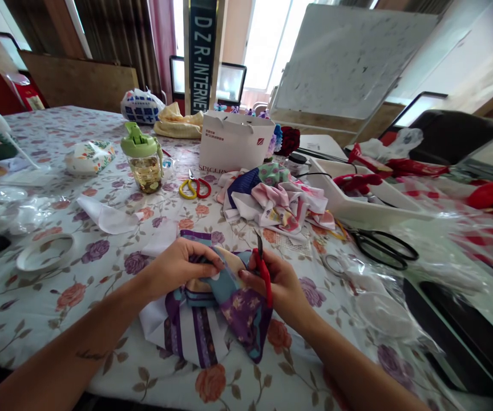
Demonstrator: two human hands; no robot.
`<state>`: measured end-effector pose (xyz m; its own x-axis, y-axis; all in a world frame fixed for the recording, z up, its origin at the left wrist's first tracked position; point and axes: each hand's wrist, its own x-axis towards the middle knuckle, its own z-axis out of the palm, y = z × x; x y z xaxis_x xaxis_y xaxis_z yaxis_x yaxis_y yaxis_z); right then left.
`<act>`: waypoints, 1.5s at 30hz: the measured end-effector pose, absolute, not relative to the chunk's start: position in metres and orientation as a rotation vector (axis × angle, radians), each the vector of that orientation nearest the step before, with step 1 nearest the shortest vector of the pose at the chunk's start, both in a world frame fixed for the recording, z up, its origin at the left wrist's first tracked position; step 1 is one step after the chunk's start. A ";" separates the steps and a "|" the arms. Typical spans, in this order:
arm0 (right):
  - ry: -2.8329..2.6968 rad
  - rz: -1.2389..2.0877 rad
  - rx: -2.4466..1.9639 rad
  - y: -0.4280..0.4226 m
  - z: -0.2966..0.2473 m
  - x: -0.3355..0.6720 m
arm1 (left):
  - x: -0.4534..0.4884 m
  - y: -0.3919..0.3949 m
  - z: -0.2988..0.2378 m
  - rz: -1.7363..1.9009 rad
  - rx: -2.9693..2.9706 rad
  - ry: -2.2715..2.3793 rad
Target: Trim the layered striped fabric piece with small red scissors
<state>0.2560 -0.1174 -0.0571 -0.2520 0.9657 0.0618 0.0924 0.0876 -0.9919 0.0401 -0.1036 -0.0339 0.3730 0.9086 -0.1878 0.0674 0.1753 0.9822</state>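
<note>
Holding crumpled purple-floral patchwork cloth [240, 314] | left hand [178, 268] fingers pinching its fold | right hand [278, 285] fingers closed on red-handled scissors [264, 277]

A person's left hand [178, 268] is pinching bunched patchwork fabric [240, 302] while the right hand [278, 282] is gripping red-handled scissors [264, 274] above a floral tablecloth [36, 308].
</note>
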 end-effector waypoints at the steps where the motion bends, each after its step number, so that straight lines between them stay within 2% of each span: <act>1: -1.492 1.257 -1.112 -0.117 -0.056 0.256 | 0.040 -0.104 -0.034 0.792 1.221 1.052; 6: -1.484 1.044 -1.123 -0.120 -0.043 0.261 | 0.036 -0.102 -0.033 0.873 1.236 1.094; 13: -1.623 1.232 -1.086 -0.128 -0.030 0.274 | 0.033 -0.100 -0.032 0.874 1.437 1.023; 19: -1.632 1.789 -1.138 -0.134 -0.032 0.277 | 0.032 -0.103 -0.032 0.820 1.591 1.022; 22: -1.595 1.909 -1.245 -0.137 -0.037 0.270 | 0.032 -0.102 -0.032 0.796 1.617 1.052; 28: -1.559 1.908 -1.357 -0.138 -0.045 0.258 | 0.029 -0.100 -0.035 0.834 1.767 1.166; 45: -1.466 1.977 -1.404 -0.136 -0.048 0.255 | 0.032 -0.104 -0.034 0.820 1.893 1.126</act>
<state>0.2547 -0.1360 -0.0482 -0.4734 0.7125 -0.5179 0.2885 -0.4301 -0.8554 0.0321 -0.1039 -0.0344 0.4019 0.9053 0.1375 0.4093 -0.3120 0.8574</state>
